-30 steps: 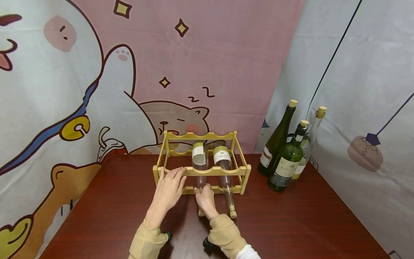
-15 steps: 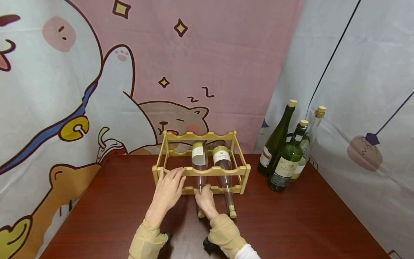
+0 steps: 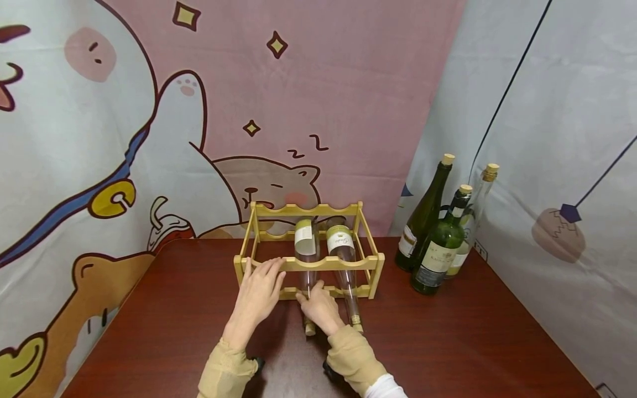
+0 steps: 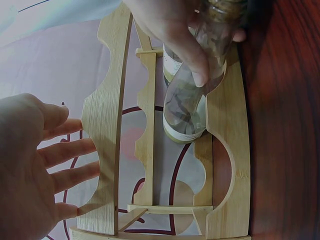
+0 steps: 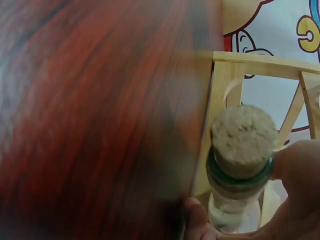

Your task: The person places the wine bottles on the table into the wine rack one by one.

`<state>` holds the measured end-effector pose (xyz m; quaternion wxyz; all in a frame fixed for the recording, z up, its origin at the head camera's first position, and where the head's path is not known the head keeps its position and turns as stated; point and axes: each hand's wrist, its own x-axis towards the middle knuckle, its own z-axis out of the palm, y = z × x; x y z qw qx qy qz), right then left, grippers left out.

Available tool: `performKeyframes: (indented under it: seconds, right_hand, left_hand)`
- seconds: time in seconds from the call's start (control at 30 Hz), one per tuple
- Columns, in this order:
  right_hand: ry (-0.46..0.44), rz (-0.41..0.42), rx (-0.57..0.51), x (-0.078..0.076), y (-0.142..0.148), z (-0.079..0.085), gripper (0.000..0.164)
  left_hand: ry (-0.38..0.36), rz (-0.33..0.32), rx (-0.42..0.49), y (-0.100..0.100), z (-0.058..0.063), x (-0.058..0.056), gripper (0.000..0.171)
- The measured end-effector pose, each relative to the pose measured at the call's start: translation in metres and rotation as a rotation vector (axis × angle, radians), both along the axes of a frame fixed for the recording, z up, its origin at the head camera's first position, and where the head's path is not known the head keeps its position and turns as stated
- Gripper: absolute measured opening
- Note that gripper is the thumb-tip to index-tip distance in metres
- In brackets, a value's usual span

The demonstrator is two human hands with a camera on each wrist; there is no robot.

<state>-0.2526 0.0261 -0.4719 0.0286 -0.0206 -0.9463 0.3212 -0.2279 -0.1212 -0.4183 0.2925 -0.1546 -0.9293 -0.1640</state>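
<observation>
A light wooden wine rack [image 3: 323, 265] stands on the table, two clear wine bottles lying in its lower tier with necks toward me. My left hand [image 3: 259, 290] rests on the left of the upper front rail; in the left wrist view its fingers [image 4: 70, 150] spread straight against the scalloped edge. My right hand [image 3: 322, 309] is around the neck of the left bottle [image 3: 306, 246], thumb and fingers on either side. Its cork [image 5: 245, 135] faces the right wrist camera. Right of it lies the second bottle [image 3: 340, 240], its neck partly behind my right hand and wrist.
At the right back of the reddish-brown table [image 3: 448, 342] stand three corked bottles: a tall dark green one [image 3: 427, 213], a green one with a cream label [image 3: 438, 254] and a clear one [image 3: 480, 204]. A cartoon-printed cloth [image 3: 338, 99] hangs behind.
My right hand and wrist have shifted slightly right, overlapping more of the second bottle's neck. More of the left bottle's corked end shows. My left hand has stayed on the rail.
</observation>
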Motion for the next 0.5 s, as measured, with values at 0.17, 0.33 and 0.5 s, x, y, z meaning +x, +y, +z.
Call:
performKeyframes:
  seconds: [0.17, 0.33, 0.5]
  right_hand:
    - [0.037, -0.007, 0.086, 0.003, 0.002, 0.003, 0.058]
    - [0.096, -0.011, 0.154, 0.011, 0.001, 0.005, 0.055]
    - [0.15, -0.012, 0.169, 0.018, 0.001, 0.001, 0.045]
  left_hand:
    - [-0.005, 0.0, -0.001, 0.0, 0.0, 0.0, 0.03]
    - [-0.004, -0.004, 0.0, 0.0, 0.0, -0.001, 0.03]
    - [-0.002, -0.003, -0.005, -0.001, 0.0, -0.001, 0.03]
